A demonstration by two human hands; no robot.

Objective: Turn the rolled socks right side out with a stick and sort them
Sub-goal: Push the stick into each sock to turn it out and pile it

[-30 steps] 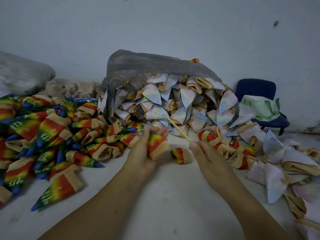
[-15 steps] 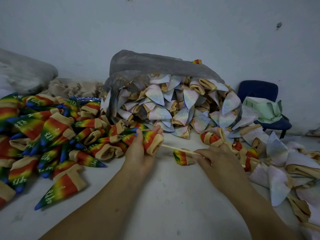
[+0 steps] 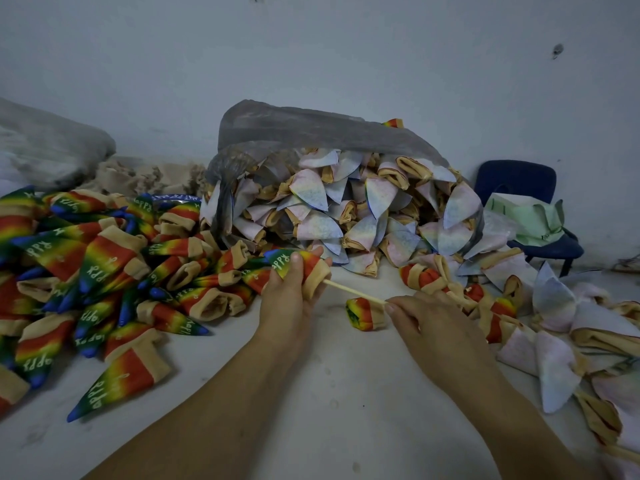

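item: rainbow sock (image 3: pixel 300 268), knit; judged soft, light and stretchy, unlikely to slip. held above the table (image 3: pixel 329 393), just right of the turned pile (image 3: pixel 104 268). left hand (image 3: pixel 289 299) wraps round its body, tan cuff facing right. stick (image 3: pixel 353 291), thin, pale, stiff, probably snaps if bent; one end inside the cuff, the other pinched in the right hand (image 3: pixel 429 320). suggested hold: sock near the cuff, stick near its rear end. one rolled sock (image 3: pixel 363 313) lies by the right fingertips; unturned stock spills from the grey bag (image 3: pixel 311 133).

A blue chair (image 3: pixel 533 176) stands against the white wall (image 3: pixel 311 64)
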